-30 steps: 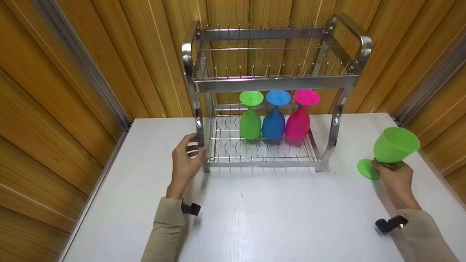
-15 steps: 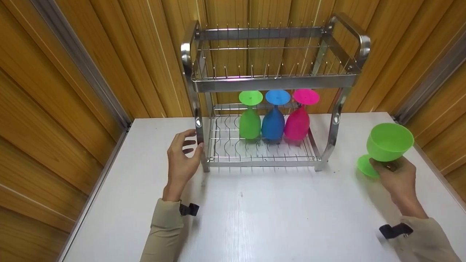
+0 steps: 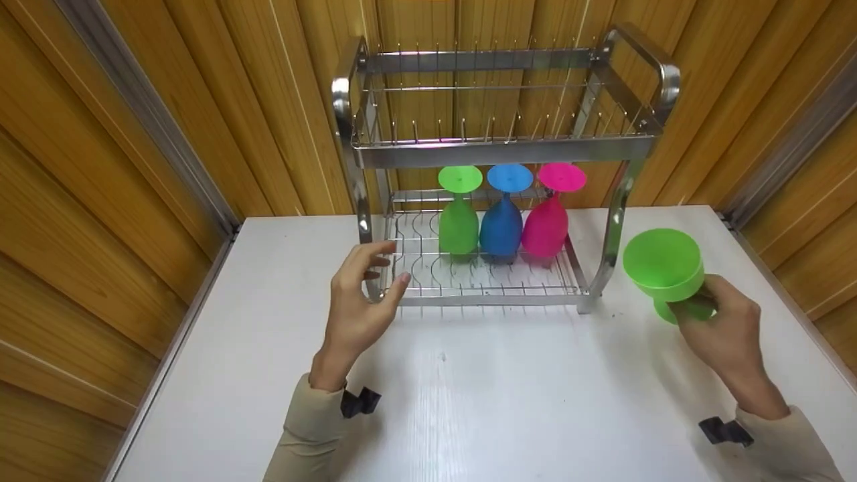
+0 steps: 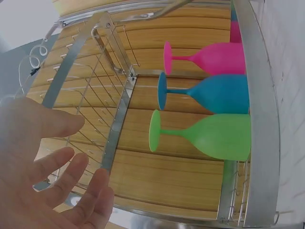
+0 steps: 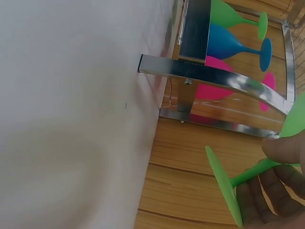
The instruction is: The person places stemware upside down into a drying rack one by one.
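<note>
My right hand (image 3: 726, 335) grips a green plastic goblet (image 3: 661, 264) by its stem, above the table at the rack's right. The goblet is tilted, its open mouth facing up towards me; its foot (image 5: 223, 186) shows in the right wrist view. My left hand (image 3: 361, 301) hovers in front of the left post of the metal two-tier dish rack (image 3: 502, 154), fingers loosely bent and holding nothing. On the rack's lower tier, a green goblet (image 3: 459, 231), a blue goblet (image 3: 501, 231) and a pink goblet (image 3: 546, 229) stand upside down in a row.
The rack's upper tier has upright wire prongs (image 3: 493, 127). Wood-look panels (image 3: 288, 107) close in the white table (image 3: 495, 395) at the back and both sides. A white cable (image 4: 33, 59) hangs at the left in the left wrist view.
My right hand has carried the green goblet leftward, towards the rack, with its mouth turning more to me. My left hand has come away from the rack's post and shifted slightly right.
</note>
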Available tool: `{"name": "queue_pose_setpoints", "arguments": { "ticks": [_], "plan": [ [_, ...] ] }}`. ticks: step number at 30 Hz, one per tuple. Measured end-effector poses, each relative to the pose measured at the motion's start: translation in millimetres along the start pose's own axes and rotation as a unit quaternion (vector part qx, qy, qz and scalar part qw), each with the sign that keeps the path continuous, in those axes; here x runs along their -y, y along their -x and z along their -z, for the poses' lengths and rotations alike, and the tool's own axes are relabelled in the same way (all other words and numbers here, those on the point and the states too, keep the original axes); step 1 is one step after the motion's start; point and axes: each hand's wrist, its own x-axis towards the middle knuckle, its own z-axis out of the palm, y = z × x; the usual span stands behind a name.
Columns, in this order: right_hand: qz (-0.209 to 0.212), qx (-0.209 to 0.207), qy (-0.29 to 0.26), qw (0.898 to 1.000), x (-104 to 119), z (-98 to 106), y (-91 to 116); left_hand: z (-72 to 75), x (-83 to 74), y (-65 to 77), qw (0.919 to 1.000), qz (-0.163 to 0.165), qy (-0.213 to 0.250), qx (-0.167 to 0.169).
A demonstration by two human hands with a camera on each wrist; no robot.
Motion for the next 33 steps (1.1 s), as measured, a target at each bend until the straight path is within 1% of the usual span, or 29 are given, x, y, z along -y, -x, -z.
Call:
{"name": "queue_pose_setpoints", "arguments": {
  "ticks": [2, 5, 11, 14, 17, 18, 20, 23, 25, 28, 30, 33],
  "plan": [
    [0.032, -0.009, 0.003, 0.999, 8, -1, 0, -2.0, -5.4, 1.3, 0.9999, -0.010, 0.007, 0.010],
    [0.077, -0.016, 0.010, 0.997, 20, -3, -1, -5.5, -11.7, 3.3, 0.9994, -0.015, 0.019, 0.024],
    [0.144, -0.012, 0.027, 0.989, 42, -11, 1, -13.6, -19.7, 8.7, 0.9978, -0.011, 0.038, 0.053],
    [0.168, -0.001, 0.057, 0.984, 52, -15, 2, -17.2, -23.4, 11.4, 0.9962, -0.010, 0.054, 0.069],
    [0.196, 0.006, 0.096, 0.976, 62, -19, 3, -20.9, -27.0, 14.2, 0.9938, -0.013, 0.069, 0.086],
    [0.204, 0.008, 0.106, 0.973, 65, -20, 3, -22.2, -28.0, 15.2, 0.9929, -0.014, 0.072, 0.093],
    [0.215, 0.011, 0.111, 0.970, 71, -25, 4, -24.9, -29.8, 17.3, 0.9916, -0.018, 0.075, 0.104],
    [0.219, 0.017, 0.106, 0.970, 79, -32, 3, -29.0, -31.5, 19.9, 0.9901, -0.020, 0.070, 0.120],
    [0.222, 0.022, 0.114, 0.968, 83, -36, 3, -31.8, -32.3, 21.5, 0.9888, -0.023, 0.072, 0.129],
    [0.241, 0.015, 0.130, 0.962, 87, -43, 4, -35.3, -32.7, 23.4, 0.9869, -0.027, 0.074, 0.141],
    [0.258, 0.008, 0.142, 0.955, 90, -48, 4, -37.6, -31.7, 24.5, 0.9857, -0.029, 0.078, 0.147],
    [0.279, -0.001, 0.152, 0.948, 96, -56, 5, -40.9, -28.1, 25.7, 0.9840, -0.026, 0.087, 0.153]
  ]
}}
